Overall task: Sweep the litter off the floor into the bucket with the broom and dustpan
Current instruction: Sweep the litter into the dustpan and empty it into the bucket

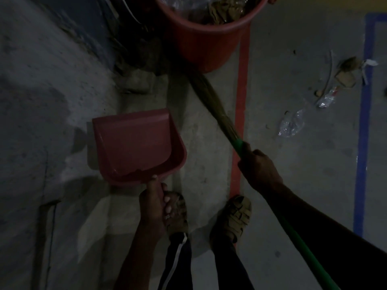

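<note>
**Both hands occupied; loose litter on floor to the right**

The left hand grips the handle of a red plastic dustpan, fingers curled round it and thumb lying along the top toward the pan. The dustpan is held with its open lip pointing away from the person; its tray looks bare, though the light is too dim to be sure. Whether it rests on the floor or is held above it cannot be told.

The right hand is clenched round the green handle of the broom. The handle runs back under the right forearm to the lower right edge of the view. The straw bristles slant up and left from the hand, and their tip reaches the base of the red bucket, touching it or passing just behind it.

The bucket stands at the top centre, its rim partly cut off by the frame. Crumpled brown paper and clear plastic show inside it.

Litter lies on the concrete floor well to the right of the broom: clear plastic wrappers, brown scraps and a thin curved strip. It sits between a red floor line and a blue floor line, with a few pieces touching the blue one.

The person's two feet in sandals stand at lower centre, the right one just beside the end of the red line.
</note>
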Motion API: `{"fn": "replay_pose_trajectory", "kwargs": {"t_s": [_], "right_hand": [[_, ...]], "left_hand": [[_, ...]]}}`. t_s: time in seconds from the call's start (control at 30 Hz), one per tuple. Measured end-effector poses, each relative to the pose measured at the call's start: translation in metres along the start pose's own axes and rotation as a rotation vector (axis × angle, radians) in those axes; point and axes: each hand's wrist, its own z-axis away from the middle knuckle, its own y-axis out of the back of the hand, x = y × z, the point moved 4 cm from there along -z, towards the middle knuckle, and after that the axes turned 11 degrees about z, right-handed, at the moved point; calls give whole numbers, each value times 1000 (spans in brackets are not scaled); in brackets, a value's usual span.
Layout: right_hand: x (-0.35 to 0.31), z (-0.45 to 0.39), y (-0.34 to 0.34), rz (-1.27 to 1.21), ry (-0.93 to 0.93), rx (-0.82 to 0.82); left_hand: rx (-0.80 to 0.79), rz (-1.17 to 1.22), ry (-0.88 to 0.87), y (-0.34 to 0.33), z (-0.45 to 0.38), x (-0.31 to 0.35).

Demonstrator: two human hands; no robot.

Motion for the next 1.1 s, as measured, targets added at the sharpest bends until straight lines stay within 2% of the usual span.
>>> {"fn": "replay_pose_trajectory", "kwargs": {"t_s": [0.13, 0.3, 0.47, 0.6, 0.77, 0.9, 1.0, 1.1], "right_hand": [[1, 20, -13, -7, 200, 27], [-50, 0, -10, -34, 360, 98], [-102, -60, 1, -119, 250, 65], [-121, -102, 22, -344, 99, -109], [-129, -130, 40, -332, 113, -213], [-127, -142, 35, -362, 2, -335], [-114, -134, 31, -375, -126, -331], [-98, -103, 27, -285, -114, -212]], "left_hand": [[5, -17, -31, 3, -5, 4], [35, -25, -22, 13, -11, 7], [29, -74, -63, 23, -11, 12], [56, -64, -25, 26, -15, 14], [52, -13, 1, 23, -12, 7], [67, -22, 29, 23, -10, 4], [58, -32, 12, 25, -10, 4], [21, -35, -7, 25, -8, 8]]}}
